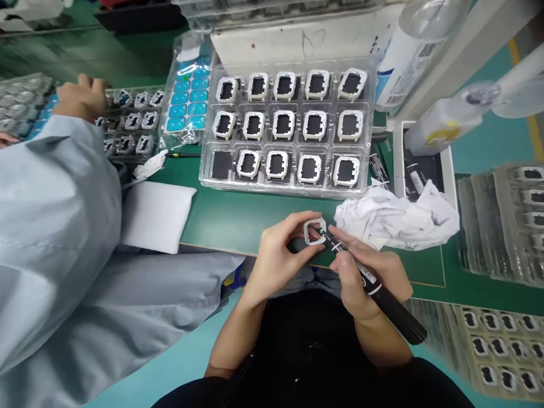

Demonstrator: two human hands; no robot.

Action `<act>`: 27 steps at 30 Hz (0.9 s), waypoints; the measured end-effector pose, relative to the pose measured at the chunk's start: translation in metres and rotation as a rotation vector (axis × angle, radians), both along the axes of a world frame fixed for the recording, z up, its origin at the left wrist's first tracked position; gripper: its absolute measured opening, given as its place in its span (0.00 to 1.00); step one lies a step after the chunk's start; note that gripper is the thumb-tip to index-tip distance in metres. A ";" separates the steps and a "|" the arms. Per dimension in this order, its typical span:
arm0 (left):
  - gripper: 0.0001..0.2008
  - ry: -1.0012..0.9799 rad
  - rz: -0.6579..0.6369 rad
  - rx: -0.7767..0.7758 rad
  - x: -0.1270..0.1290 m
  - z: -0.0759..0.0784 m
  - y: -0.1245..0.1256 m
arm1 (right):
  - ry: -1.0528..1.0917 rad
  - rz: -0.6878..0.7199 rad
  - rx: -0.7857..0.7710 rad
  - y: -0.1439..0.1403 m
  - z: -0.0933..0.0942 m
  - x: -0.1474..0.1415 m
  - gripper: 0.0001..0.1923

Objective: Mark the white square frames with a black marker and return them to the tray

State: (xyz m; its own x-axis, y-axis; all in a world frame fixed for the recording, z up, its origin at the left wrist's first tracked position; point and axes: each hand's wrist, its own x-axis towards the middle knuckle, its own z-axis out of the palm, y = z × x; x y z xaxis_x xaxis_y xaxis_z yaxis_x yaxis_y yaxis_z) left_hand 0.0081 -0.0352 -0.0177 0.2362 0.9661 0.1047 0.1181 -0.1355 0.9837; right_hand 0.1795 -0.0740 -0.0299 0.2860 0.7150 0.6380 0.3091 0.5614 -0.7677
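Frame, likely light, stiff and slick, hovers over the bench edge, left hand pinching its outer rim, probably the best hold, right hand clasping a marker close by!

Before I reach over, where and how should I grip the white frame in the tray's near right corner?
From above, probably, pinching the white frame by opposite outer edges: its pocket in the clear tray is open on top and walled at the sides, and the frame's rim is narrow.
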 end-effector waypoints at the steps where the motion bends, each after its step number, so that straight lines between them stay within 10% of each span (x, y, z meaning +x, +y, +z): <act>1: 0.24 0.025 0.002 0.037 0.000 -0.001 -0.001 | -0.005 -0.017 -0.008 0.001 0.001 0.000 0.09; 27: 0.23 0.218 0.054 0.245 0.001 -0.005 -0.006 | -0.087 -0.078 -0.076 0.008 0.013 -0.005 0.10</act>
State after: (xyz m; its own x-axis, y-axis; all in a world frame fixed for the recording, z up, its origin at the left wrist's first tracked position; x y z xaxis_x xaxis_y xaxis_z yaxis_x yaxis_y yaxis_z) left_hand 0.0095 -0.0414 -0.0228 0.2274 0.9302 0.2882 0.3360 -0.3527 0.8733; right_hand 0.1743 -0.0662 -0.0172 0.2884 0.7402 0.6074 0.4166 0.4742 -0.7756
